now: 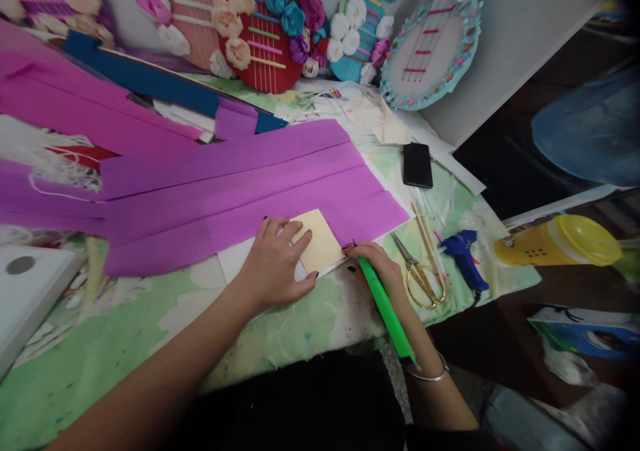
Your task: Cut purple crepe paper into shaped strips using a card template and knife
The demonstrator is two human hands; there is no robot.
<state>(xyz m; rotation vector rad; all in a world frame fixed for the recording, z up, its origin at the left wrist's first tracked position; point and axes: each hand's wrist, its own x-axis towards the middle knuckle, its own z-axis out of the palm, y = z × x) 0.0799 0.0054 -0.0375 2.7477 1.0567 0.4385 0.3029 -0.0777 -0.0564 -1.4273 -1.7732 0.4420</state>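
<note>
My left hand lies flat with fingers spread, its fingertips pressing on a pale yellow square of paper. The square rests on white paper and overlaps the edge of a long sheet of purple crepe paper. At the square's lower right corner, my right hand is closed around a bright green utility knife. The knife's handle slants back toward my wrist, and its tip is hidden by my fingers. Gold-handled scissors lie just right of that hand.
Thin wooden sticks, a blue glue gun and a black phone lie to the right. A yellow cup is at the table's right edge. Decorated paper guitars stand along the back. A white box sits at left.
</note>
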